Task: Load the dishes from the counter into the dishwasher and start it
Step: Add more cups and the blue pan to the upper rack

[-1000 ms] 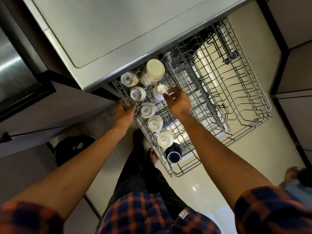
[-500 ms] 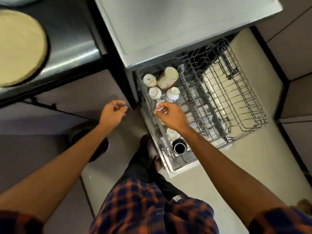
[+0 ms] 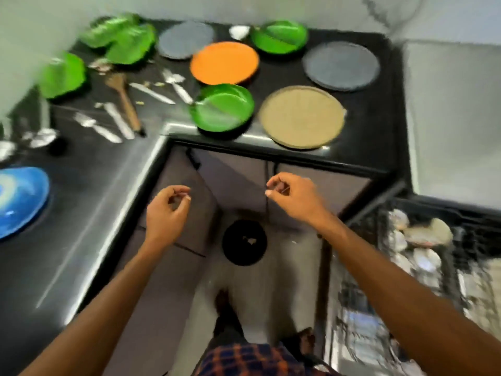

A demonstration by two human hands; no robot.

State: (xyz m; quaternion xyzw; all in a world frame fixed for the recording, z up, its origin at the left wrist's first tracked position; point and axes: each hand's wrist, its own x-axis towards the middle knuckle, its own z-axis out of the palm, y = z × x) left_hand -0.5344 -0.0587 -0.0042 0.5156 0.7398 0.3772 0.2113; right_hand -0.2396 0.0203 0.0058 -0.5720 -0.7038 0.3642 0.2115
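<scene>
I make out what seem to be cups [image 3: 423, 237], blurred, in the dishwasher rack [image 3: 471, 240], while plates [image 3: 224, 62] and cutlery [image 3: 116, 123] wait on the counter [image 3: 81, 213], with my left hand [image 3: 168, 210] and right hand [image 3: 292, 196] loosely curled and empty.

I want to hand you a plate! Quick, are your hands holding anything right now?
Left hand: open, fingers loosely curled, holding nothing.
Right hand: open, fingers loosely curled, holding nothing.
</scene>
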